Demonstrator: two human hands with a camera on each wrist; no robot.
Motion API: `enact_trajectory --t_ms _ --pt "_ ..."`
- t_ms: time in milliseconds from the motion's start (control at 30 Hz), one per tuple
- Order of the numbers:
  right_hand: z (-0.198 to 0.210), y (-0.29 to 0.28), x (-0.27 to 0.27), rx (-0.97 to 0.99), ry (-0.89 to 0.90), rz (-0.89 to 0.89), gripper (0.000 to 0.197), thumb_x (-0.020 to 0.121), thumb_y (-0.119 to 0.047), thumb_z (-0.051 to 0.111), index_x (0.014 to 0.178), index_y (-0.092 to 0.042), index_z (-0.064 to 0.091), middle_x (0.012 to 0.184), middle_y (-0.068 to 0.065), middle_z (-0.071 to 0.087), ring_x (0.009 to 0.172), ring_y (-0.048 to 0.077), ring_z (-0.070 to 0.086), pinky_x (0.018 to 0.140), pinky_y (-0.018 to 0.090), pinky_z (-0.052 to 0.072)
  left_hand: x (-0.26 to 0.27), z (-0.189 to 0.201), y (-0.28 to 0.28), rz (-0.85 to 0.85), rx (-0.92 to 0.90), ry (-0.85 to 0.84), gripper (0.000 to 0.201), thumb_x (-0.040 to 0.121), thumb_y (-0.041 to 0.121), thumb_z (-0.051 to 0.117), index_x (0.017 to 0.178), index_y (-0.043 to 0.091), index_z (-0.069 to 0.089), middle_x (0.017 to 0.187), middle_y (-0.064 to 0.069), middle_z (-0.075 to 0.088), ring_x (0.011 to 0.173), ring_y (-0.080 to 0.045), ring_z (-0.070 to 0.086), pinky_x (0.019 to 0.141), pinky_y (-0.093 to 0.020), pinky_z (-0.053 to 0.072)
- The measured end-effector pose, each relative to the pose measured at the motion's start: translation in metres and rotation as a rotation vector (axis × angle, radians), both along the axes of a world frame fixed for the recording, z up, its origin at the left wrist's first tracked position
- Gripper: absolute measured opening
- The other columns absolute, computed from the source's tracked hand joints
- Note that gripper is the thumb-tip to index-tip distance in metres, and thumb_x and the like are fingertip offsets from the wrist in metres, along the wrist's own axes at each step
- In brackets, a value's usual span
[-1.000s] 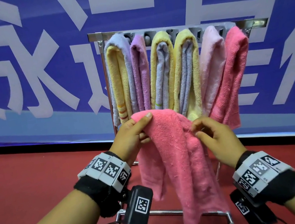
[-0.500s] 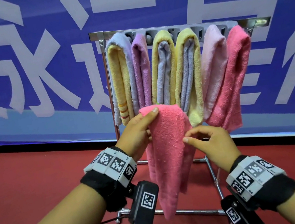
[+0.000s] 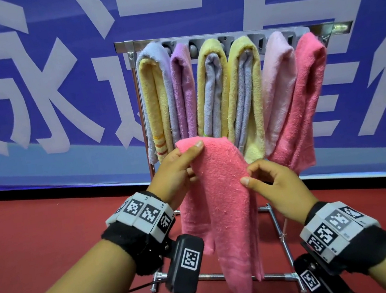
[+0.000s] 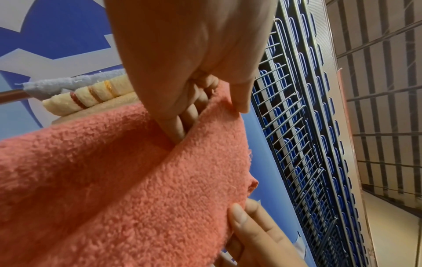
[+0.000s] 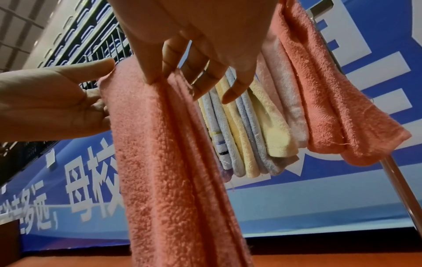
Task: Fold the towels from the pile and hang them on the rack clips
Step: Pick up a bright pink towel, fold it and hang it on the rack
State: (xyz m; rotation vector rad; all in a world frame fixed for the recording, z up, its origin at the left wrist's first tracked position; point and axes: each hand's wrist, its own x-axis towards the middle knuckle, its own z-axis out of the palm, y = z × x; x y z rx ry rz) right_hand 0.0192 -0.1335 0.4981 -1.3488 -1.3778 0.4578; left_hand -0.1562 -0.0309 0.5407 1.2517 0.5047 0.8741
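pink towel [image 3: 220,192] hangs long axis twelve-to-six; left hand [image 3: 178,170] pinches its top fold, right hand [image 3: 274,184] pinches the three o'clock edge.

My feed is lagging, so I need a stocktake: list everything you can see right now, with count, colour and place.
held towel: 1, pink, in front of the rack, hanging folded from both hands
hung towels: 6 bundles on the rack; from the left yellow in lilac-grey, purple, two yellow around lilac-grey, pale pink, pink
rack: 1, metal, against the banner
clips: grey, along the top bar, mostly hidden
banner: 1, blue with white characters, behind
floor: red
wrist cameras: 2, black, under the wrists
left hand: pinches the towel's top corner
right hand: pinches its right edge
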Motion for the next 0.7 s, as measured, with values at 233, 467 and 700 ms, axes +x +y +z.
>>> enact_trajectory --t_ms 233,467,700 --pt "0.001 0.001 0.006 -0.092 0.061 0.067 0.017 0.089 -0.013 0.062 0.077 -0.014 0.051 0.054 0.01 0.051 0.06 0.02 0.042 0.067 0.033 0.037 0.002 -0.003 -0.002 -0.029 0.047 0.042 0.026 0.09 0.012 0.056 0.116 0.016 0.055 0.107 -0.002 0.068 0.095 -0.016 0.065 0.08 -0.03 0.054" --pt "0.011 0.004 -0.004 -0.314 0.421 0.225 0.025 0.08 -0.023 0.061 0.104 -0.012 0.062 0.085 0.003 0.072 0.07 0.01 0.067 0.069 0.019 0.054 0.006 0.002 -0.004 -0.141 0.016 0.068 0.023 0.094 0.001 0.047 0.116 0.002 0.055 0.109 -0.016 0.064 0.094 -0.022 0.065 0.084 -0.031 0.055" --pt "0.023 0.009 -0.013 -0.226 0.395 0.25 0.015 0.086 -0.005 0.056 0.096 -0.005 0.067 0.085 0.001 0.073 0.075 0.008 0.067 0.068 0.016 0.052 -0.002 0.003 0.005 -0.104 -0.02 0.138 0.016 0.094 0.013 0.052 0.102 0.006 0.063 0.082 -0.005 0.07 0.065 -0.011 0.067 0.06 -0.023 0.056"
